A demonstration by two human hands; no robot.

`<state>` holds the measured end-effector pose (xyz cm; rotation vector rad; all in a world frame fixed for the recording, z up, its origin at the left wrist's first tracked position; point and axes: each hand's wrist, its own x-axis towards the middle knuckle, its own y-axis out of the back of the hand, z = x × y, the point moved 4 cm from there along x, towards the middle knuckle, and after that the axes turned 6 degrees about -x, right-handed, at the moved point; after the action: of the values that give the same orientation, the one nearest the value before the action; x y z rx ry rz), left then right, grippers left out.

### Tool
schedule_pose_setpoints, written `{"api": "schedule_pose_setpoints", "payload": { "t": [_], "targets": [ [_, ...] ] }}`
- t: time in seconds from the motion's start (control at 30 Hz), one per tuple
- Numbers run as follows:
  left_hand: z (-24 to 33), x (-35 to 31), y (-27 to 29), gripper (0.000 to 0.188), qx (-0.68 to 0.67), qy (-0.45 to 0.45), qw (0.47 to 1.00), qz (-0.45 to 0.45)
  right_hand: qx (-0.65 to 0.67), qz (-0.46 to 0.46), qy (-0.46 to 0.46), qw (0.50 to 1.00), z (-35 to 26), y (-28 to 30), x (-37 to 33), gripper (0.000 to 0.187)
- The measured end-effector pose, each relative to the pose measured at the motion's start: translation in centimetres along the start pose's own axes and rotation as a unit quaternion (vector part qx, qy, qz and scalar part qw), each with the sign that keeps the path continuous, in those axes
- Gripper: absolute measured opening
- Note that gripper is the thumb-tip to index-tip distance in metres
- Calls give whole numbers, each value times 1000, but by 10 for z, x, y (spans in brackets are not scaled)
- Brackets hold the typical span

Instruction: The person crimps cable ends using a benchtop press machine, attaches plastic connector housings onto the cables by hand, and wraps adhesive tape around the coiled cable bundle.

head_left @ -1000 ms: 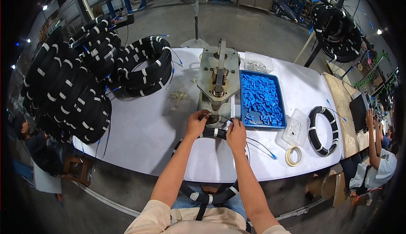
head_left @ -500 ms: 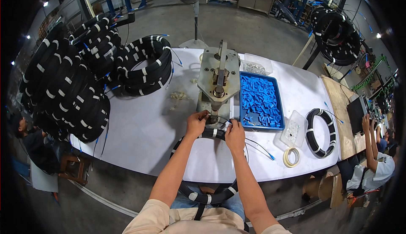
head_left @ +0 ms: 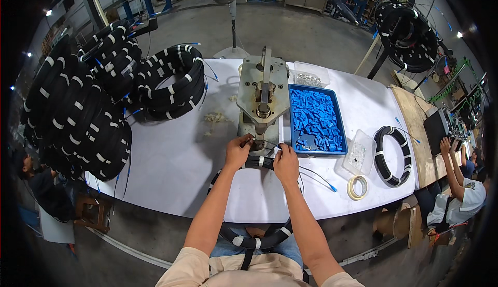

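Observation:
A metal hand press (head_left: 263,91) stands on the white table straight in front of me. At its base, my left hand (head_left: 237,152) is closed with its fingers pinching a thin black cable (head_left: 270,143) beside the lower tool. My right hand (head_left: 286,163) pinches the cable a little to the right. Exactly what lies under the tool is hidden. A taped black cable coil (head_left: 258,242) hangs from the table's front edge toward my lap, under my forearms. To the right of my right hand, a loose cable end with a blue connector (head_left: 332,188) rests on the table.
Right of the press sits a blue tray (head_left: 317,121) of small blue parts. Near it are clear plastic boxes (head_left: 359,152), a tape roll (head_left: 357,188) and another coil (head_left: 392,156). Stacked coils (head_left: 78,116) fill the left. Co-workers (head_left: 463,196) are at both sides.
The whole view has shifted slightly. Both hands keep their grip on the cable at the press, with no clear movement relative to it.

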<state>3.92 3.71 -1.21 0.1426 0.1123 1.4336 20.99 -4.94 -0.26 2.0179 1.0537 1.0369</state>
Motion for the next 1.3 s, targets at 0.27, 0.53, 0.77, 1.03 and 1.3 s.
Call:
{"api": "schedule_pose_setpoints", "payload": {
  "t": [0.27,0.53,0.77,1.03,1.3],
  "targets": [
    [-2,-1,4,22,7,-26,1000,6,-1,-11,-3,1000,-2,-5,-2,22],
    [4,2,-2,22,12,13,1000,-19,3,7,-22,1000,-2,4,1,22],
    [-10,1,9,21,-39,8,999,2,-5,32,8,999,-7,0,-6,22],
    [-12,-14,15,18,-3,-28,999,-32,-54,65,36,996,-9,15,-14,21],
    [7,-48,7,10,-28,-20,997,-74,-13,110,67,992,-1,32,-21,21]
  ]
}}
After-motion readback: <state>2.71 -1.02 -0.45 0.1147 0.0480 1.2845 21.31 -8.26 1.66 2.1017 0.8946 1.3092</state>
